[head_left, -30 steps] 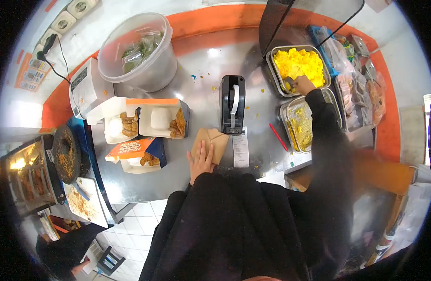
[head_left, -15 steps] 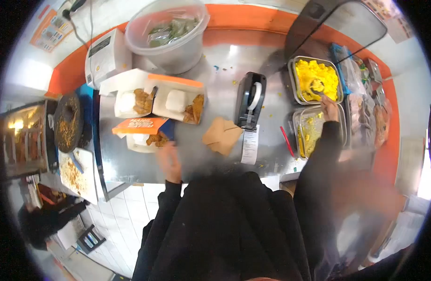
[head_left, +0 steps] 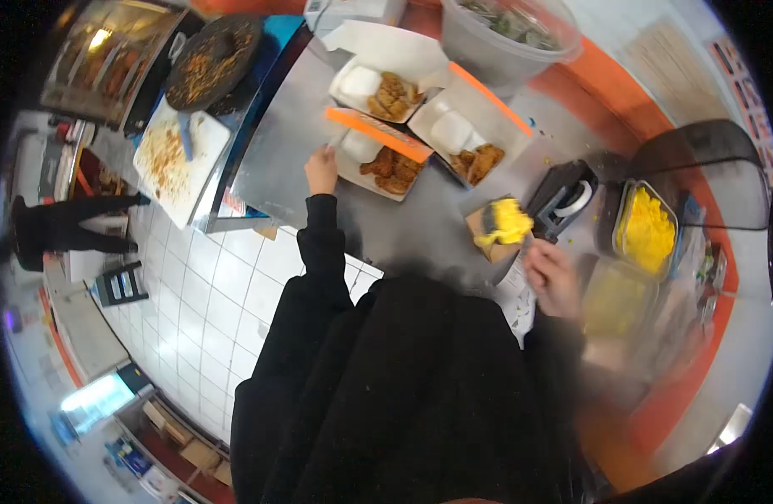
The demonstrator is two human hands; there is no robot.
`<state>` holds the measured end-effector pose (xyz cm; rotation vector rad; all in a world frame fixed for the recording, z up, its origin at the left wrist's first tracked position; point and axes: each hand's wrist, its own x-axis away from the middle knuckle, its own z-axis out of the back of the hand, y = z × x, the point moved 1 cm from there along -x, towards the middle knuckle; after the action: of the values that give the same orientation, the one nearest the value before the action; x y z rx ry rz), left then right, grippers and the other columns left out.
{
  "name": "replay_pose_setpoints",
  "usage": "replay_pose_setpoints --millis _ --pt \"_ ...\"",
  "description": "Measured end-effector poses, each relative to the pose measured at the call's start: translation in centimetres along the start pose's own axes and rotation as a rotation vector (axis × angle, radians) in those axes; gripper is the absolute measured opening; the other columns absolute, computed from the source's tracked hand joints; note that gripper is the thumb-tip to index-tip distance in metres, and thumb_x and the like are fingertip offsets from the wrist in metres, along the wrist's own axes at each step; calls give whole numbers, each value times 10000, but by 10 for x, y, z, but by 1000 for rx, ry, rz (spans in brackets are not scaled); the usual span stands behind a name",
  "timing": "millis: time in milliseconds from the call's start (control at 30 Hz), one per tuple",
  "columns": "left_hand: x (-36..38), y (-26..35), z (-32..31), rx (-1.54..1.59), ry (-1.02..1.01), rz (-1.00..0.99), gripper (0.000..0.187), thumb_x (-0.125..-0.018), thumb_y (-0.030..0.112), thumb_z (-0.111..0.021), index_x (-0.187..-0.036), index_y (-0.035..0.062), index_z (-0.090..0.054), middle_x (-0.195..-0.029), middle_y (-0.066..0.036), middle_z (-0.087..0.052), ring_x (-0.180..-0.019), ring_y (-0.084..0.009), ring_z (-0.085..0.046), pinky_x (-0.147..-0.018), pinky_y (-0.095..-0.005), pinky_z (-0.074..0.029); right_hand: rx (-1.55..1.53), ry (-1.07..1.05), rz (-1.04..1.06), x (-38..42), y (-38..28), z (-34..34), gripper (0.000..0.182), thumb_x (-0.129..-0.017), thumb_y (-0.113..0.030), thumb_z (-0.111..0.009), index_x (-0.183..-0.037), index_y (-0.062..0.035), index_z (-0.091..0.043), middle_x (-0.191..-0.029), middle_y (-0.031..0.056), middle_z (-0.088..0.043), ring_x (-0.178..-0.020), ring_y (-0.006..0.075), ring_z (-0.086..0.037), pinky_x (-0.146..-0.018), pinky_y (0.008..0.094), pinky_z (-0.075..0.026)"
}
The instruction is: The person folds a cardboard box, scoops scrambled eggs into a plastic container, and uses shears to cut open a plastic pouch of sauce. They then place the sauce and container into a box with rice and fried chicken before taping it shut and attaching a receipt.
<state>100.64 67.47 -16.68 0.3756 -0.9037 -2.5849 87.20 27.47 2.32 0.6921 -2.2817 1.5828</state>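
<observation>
My right hand (head_left: 552, 277) is closed round the handle of a spoon (head_left: 527, 244). A heap of yellow food like scrambled egg (head_left: 510, 222) lies on the spoon, above the brown paper pieces (head_left: 479, 225). At the near takeaway box (head_left: 378, 133), my left hand (head_left: 322, 172) has its fingers pinched at the left edge. White rice (head_left: 360, 146) and fried chicken (head_left: 393, 171) lie in that box. Behind it stand two more open boxes, one on the left (head_left: 374, 42) and one on the right (head_left: 484, 92), each with rice and chicken.
A black tape dispenser (head_left: 563, 202) stands right of the boxes, near a metal tray (head_left: 626, 214) of yellow food. A clear tub (head_left: 521, 63) with greens is behind. Leftward are a stained white cutting board (head_left: 172, 164), a stone mortar (head_left: 214, 63) and a person in black (head_left: 63, 227).
My right hand has lifted a spoonful of yellow food out of the tray and moved left over the counter. My left hand has come to the near box's edge. The view has turned.
</observation>
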Motion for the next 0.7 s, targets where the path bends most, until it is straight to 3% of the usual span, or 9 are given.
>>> replay_pose_setpoints --millis 100,200,267,300,367,400,467,600,700 --pt "25 15 17 3 35 -18 243 -804 198 -529 -947 19 -613 -786 -228 -591 -757 -392 -570 -672 -438 -453 -60 -138 -139 -30 22 -58 160 -874 -142 -479 -884 10 -528 -648 -14 -463 -470 32 -319 -409 175 -232" --pt "57 12 26 39 51 -3 230 -807 196 -530 -934 23 -610 -728 -221 -584 -697 -380 -575 -615 -416 -452 -47 -212 -141 -76 60 -79 205 -884 -182 -483 -911 17 -524 -686 -13 -468 -514 29 -343 -433 167 -246" --pt "79 14 33 75 30 16 225 -808 198 -530 -920 19 -608 -715 -221 -580 -679 -377 -574 -600 -410 -449 280 -147 16 -103 78 -92 170 -859 -150 -498 -925 6 -509 -725 30 -503 -529 90 -437 -442 220 -333" --pt "87 13 35 113 22 31 224 -810 197 -527 -904 9 -602 -712 -223 -577 -666 -375 -573 -589 -407 -445 281 -147 14 -113 93 -99 170 -859 -150 -498 -925 6 -509 -725 30 -503 -529 90 -437 -442 220 -333" --pt "96 14 36 151 12 47 224 -813 196 -523 -889 -1 -596 -708 -224 -574 -652 -373 -572 -579 -404 -441 1333 82 725 -124 113 -116 145 -811 -109 -515 -930 -29 -499 -804 98 -527 -596 205 -524 -485 314 -422" --pt "101 14 37 182 11 52 249 -820 216 -519 -878 -12 -599 -710 -220 -584 -674 -362 -588 -597 -393 -448 1335 80 720 -123 117 -122 145 -811 -109 -515 -930 -29 -499 -804 98 -527 -596 205 -524 -485 314 -422" --pt "106 13 38 212 5 59 276 -827 236 -515 -868 -23 -601 -712 -216 -594 -696 -350 -604 -614 -382 -455 1622 151 627 -122 124 -128 148 -785 -103 -512 -924 -58 -492 -906 135 -516 -726 293 -553 -551 398 -460" --pt "111 10 35 241 32 54 293 -840 235 -505 -819 -49 -570 -699 -247 -563 -680 -365 -589 -594 -383 -441 1624 227 557 -114 119 -121 161 -792 -132 -517 -938 -73 -485 -944 123 -495 -786 283 -553 -558 392 -467" --pt "105 12 36 226 -6 57 292 -842 234 -500 -809 -48 -566 -708 -247 -563 -682 -383 -576 -589 -391 -440 1384 239 621 -105 103 -113 163 -806 -144 -519 -946 -79 -467 -844 125 -500 -703 297 -540 -547 373 -459"
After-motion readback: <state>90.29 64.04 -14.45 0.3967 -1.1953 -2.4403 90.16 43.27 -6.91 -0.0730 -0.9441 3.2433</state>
